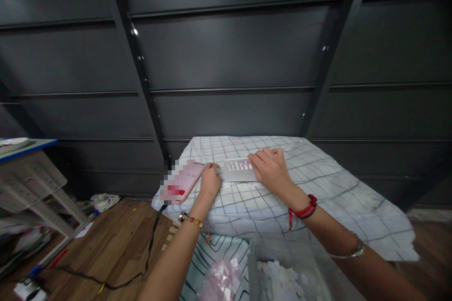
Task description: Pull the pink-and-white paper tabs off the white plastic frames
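A flat, pale grey-white card (pixel 235 177) with rows of small whitish pieces on it lies across the cloth-covered table, in front of me. My left hand (pixel 211 182) has its fingers closed at the card's left end. At the right end, my right hand (pixel 271 169) pinches the card's upper corner between thumb and fingers. A pink phone (pixel 189 181), its screen partly blurred out, rests just left of my left hand. What exactly the small pieces are is too small to tell.
A checked white cloth (pixel 310 197) covers the low table. Nearer me are a clear plastic bin (pixel 252 263) of small white pieces and a pile of pinkish clear packets (pixel 221 280). A black cable (pixel 151 240) crosses the wooden floor (pixel 120 240). Dark panels (pixel 226 47) stand behind.
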The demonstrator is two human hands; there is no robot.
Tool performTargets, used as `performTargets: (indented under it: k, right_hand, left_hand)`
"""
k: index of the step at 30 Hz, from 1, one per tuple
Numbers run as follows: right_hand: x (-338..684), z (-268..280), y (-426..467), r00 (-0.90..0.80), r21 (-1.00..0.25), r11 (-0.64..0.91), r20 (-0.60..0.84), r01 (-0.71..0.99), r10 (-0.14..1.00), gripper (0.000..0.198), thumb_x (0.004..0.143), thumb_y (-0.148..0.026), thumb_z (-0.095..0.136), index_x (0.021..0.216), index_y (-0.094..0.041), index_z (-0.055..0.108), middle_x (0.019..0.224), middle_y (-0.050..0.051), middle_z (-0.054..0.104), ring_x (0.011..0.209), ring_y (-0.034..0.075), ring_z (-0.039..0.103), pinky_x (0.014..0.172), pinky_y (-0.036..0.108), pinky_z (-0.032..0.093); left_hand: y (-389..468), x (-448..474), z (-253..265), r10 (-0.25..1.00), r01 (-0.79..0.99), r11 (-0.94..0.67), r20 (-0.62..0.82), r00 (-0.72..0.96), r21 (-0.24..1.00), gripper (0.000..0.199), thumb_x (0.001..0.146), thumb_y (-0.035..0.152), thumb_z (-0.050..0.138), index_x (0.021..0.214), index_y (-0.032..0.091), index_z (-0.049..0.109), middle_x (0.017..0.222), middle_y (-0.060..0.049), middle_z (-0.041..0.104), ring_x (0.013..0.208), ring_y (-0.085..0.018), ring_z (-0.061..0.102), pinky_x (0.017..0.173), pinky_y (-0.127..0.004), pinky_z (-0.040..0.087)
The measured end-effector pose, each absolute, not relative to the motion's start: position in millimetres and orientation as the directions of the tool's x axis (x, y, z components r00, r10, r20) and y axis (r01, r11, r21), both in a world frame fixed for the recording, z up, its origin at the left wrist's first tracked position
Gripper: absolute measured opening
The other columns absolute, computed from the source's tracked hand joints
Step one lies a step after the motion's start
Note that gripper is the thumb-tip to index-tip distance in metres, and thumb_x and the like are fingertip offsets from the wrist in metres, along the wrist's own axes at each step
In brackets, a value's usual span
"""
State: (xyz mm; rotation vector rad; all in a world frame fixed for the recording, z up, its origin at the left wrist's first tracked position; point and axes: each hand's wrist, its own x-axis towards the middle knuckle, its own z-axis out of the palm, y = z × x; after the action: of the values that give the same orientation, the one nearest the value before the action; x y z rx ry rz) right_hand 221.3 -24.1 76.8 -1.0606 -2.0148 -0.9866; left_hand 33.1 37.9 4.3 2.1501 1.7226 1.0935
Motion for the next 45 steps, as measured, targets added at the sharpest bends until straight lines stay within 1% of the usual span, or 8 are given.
performTargets:
  k: [7,10,13,20,27,37,42,45]
  right_hand:
    - [226,78,-31,-0.447,0.275,0.438,0.819,0.856,0.360,0.014,0.082,-0.015,0.046,0.079,-0.016,0.060,0.066,0.002,0.057,0.069,0.015,0.041,0.067,0.032,0.021]
    - [223,77,-32,-0.465,0.292,0.456,0.820,0.841,0.334,0.013,0.082,-0.016,0.046,0.080,-0.017,0.059,0.067,0.002,0.057,0.069,0.015,0.041,0.067,0.032,0.021]
    - [219,76,-29,-0.498,0.318,0.464,0.798,0.827,0.339,0.013,0.082,-0.014,0.046,0.081,-0.017,0.059,0.066,0.002,0.057,0.069,0.015,0.040,0.066,0.032,0.021]
    - [232,77,-36,-0.507,0.293,0.508,0.786,0.810,0.354,0.015,0.083,-0.014,0.044,0.081,-0.016,0.059,0.068,0.002,0.057,0.070,0.015,0.042,0.068,0.032,0.022]
    - [256,76,-55,-0.439,0.267,0.449,0.833,0.852,0.337,0.013,0.084,-0.017,0.045,0.084,-0.016,0.058,0.067,0.002,0.059,0.068,0.015,0.044,0.069,0.032,0.024]
    - [261,68,-41,-0.422,0.288,0.359,0.822,0.888,0.382,0.013,0.084,-0.017,0.045,0.080,-0.016,0.058,0.065,0.002,0.060,0.068,0.016,0.045,0.068,0.032,0.024]
    - [248,68,-45,-0.403,0.214,0.455,0.837,0.864,0.371,0.015,0.085,-0.018,0.044,0.083,-0.017,0.059,0.069,0.002,0.061,0.070,0.015,0.046,0.070,0.032,0.025]
    - [237,68,-45,-0.424,0.213,0.496,0.830,0.842,0.363,0.016,0.084,-0.016,0.044,0.084,-0.017,0.060,0.072,0.002,0.062,0.070,0.015,0.046,0.070,0.033,0.025]
  left_hand:
    - [42,32,-1,0.891,0.778,-0.324,0.451,0.058,0.539,0.040,0.060,-0.007,0.039,0.091,0.007,0.062,0.100,-0.014,0.056,0.098,-0.019,0.053,0.092,-0.029,0.039]
    - [46,31,-3,0.879,0.767,-0.337,0.474,0.049,0.545,0.037,0.062,-0.005,0.040,0.089,0.008,0.062,0.098,-0.013,0.057,0.097,-0.019,0.053,0.091,-0.029,0.040]
    - [48,29,-4,0.872,0.755,-0.340,0.489,0.030,0.560,0.035,0.062,-0.004,0.041,0.086,0.009,0.063,0.094,-0.011,0.059,0.095,-0.019,0.053,0.090,-0.029,0.040]
    - [46,29,-2,0.875,0.777,-0.297,0.483,-0.011,0.555,0.041,0.061,-0.005,0.039,0.093,0.008,0.062,0.098,-0.012,0.059,0.096,-0.019,0.054,0.092,-0.030,0.040]
    - [44,31,-2,0.878,0.797,-0.283,0.478,-0.008,0.534,0.042,0.062,-0.006,0.038,0.094,0.007,0.062,0.099,-0.014,0.057,0.097,-0.020,0.054,0.093,-0.030,0.038]
    - [43,30,-1,0.882,0.802,-0.285,0.472,0.004,0.525,0.042,0.061,-0.006,0.038,0.094,0.008,0.061,0.100,-0.012,0.056,0.098,-0.019,0.054,0.094,-0.028,0.038]
    - [42,30,0,0.880,0.799,-0.281,0.474,-0.006,0.531,0.042,0.062,-0.006,0.038,0.094,0.009,0.061,0.100,-0.012,0.056,0.097,-0.018,0.054,0.093,-0.027,0.038]
    - [42,30,0,0.877,0.796,-0.282,0.481,-0.012,0.535,0.042,0.062,-0.005,0.038,0.093,0.011,0.060,0.099,-0.010,0.057,0.096,-0.018,0.054,0.092,-0.028,0.039]
